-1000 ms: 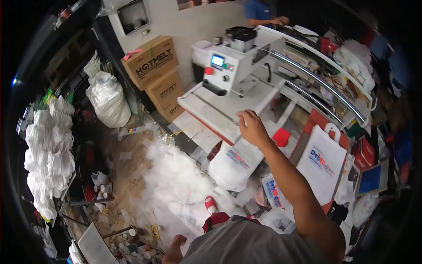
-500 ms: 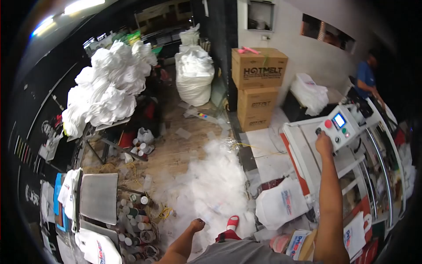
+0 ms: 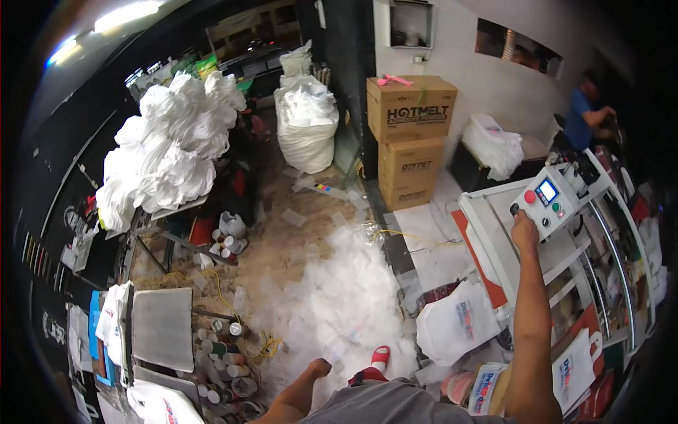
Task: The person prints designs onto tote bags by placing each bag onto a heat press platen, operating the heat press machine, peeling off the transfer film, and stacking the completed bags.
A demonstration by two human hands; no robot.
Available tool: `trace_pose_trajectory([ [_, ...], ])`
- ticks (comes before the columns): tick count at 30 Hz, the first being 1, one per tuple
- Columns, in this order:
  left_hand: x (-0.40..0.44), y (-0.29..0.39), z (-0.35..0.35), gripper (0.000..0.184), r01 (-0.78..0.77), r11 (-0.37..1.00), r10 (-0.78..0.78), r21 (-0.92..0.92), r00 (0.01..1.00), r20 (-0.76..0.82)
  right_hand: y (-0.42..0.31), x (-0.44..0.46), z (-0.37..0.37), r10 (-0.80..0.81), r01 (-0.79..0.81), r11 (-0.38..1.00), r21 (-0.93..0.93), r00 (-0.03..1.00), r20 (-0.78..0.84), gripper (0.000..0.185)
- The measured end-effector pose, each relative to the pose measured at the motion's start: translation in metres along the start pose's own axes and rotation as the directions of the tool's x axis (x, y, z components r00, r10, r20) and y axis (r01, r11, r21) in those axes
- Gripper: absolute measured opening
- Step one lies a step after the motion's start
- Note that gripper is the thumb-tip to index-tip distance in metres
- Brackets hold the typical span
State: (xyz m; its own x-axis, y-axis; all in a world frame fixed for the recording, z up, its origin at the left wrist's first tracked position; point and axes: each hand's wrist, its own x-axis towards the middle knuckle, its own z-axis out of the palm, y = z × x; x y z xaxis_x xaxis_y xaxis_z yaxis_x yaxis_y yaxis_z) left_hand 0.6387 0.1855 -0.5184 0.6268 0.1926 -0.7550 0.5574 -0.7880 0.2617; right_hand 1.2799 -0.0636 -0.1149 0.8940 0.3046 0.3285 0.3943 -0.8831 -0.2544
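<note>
My right hand point(image 3: 525, 230) reaches out to the white control panel point(image 3: 555, 191) of a heat press point(image 3: 487, 230). Its fingertips are closed on a black knob point(image 3: 515, 209) at the panel's near left corner, partly covering it. Beside the knob are a red button, a green button and a lit screen point(image 3: 546, 190). A white printed bag point(image 3: 458, 325) hangs from the front of the press. My left hand point(image 3: 319, 368) hangs low over the floor, its fingers curled in, with nothing seen in them.
Loose white sheets point(image 3: 339, 304) cover the floor near my feet. Several jars point(image 3: 226, 357) stand at the lower left beside a flat grey board point(image 3: 162, 328). White bags point(image 3: 169, 141) are heaped on a table. Stacked cartons point(image 3: 412, 109) stand by the wall. A person point(image 3: 586, 116) works far right.
My view has shifted slightly. My right hand stays at the knob, and my left hand has turned a little. The other person's arm has risen.
</note>
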Motion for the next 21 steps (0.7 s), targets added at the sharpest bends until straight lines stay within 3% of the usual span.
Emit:
trace_pose_trajectory([
  [1,0.005,-0.001,-0.002,0.02,-0.214,0.922,0.239,0.321,0.97,-0.039,0.008,-0.005,-0.001,-0.001,0.002,0.999,0.037,0.999,-0.038,0.021],
  [2,0.022,-0.015,0.012,0.02,-0.248,0.903,0.269,0.351,0.963,-0.012,0.018,-0.008,0.003,-0.107,0.109,0.994,0.019,0.991,-0.075,0.021],
  [4,0.054,-0.041,0.029,0.013,-0.234,0.969,0.232,-0.078,0.972,-0.043,0.046,-0.024,0.008,-0.165,0.166,0.986,-0.004,0.977,-0.133,0.02],
  [6,0.053,-0.041,0.003,0.011,-0.427,0.892,0.4,0.149,0.899,0.178,0.067,-0.043,0.007,-0.129,0.136,0.99,0.025,0.973,-0.19,0.019],
  [8,0.045,-0.03,-0.028,0.014,-0.622,0.714,0.488,0.321,0.772,0.408,0.076,-0.077,-0.022,-0.035,0.033,0.999,-0.022,0.995,-0.096,0.022],
  [10,0.028,0.003,-0.057,0.007,-0.476,0.749,0.373,0.461,0.878,0.3,0.09,-0.113,-0.039,-0.027,0.034,0.999,0.025,0.973,-0.231,0.02],
  [11,0.035,0.009,-0.064,0.007,-0.521,0.697,0.394,0.493,0.852,0.344,0.097,-0.134,-0.056,0.03,-0.023,0.999,0.034,0.976,-0.217,0.021],
  [13,0.044,0.016,-0.077,0.004,-0.582,0.754,0.529,0.304,0.813,0.244,0.106,-0.168,-0.093,0.115,-0.111,0.993,0.035,0.971,-0.211,0.023],
  [14,0.051,0.032,-0.087,0.004,-0.605,0.729,0.543,0.318,0.796,0.269,0.108,-0.181,-0.111,0.182,-0.182,0.983,0.01,0.972,-0.147,0.026],
  [15,0.063,0.044,-0.09,0.007,-0.468,0.88,0.447,0.079,0.873,0.194,0.113,-0.192,-0.125,0.241,-0.243,0.97,-0.016,0.967,-0.08,0.03],
  [16,0.076,0.052,-0.091,0.012,-0.284,0.942,0.312,-0.178,0.938,0.153,0.121,-0.201,-0.132,0.261,-0.264,0.964,-0.023,0.962,-0.083,0.03],
  [17,0.086,0.06,-0.097,0.017,-0.079,0.903,0.156,-0.423,0.976,0.152,0.127,-0.21,-0.141,0.32,-0.322,0.945,-0.066,0.947,-0.036,0.033],
  [18,0.1,0.07,-0.102,0.022,0.121,0.764,0.0,-0.634,0.982,0.188,0.135,-0.217,-0.149,0.376,-0.373,0.921,-0.109,0.927,0.007,0.036],
  [20,0.143,0.073,-0.122,0.024,0.372,0.451,0.15,-0.811,0.864,0.48,0.148,-0.234,-0.159,0.438,-0.435,0.89,-0.134,0.899,-0.008,0.037],
  [21,0.137,0.094,-0.128,0.024,0.37,0.472,0.15,-0.8,0.86,0.487,0.154,-0.243,-0.162,0.488,-0.484,0.861,-0.154,0.873,-0.016,0.038],
])
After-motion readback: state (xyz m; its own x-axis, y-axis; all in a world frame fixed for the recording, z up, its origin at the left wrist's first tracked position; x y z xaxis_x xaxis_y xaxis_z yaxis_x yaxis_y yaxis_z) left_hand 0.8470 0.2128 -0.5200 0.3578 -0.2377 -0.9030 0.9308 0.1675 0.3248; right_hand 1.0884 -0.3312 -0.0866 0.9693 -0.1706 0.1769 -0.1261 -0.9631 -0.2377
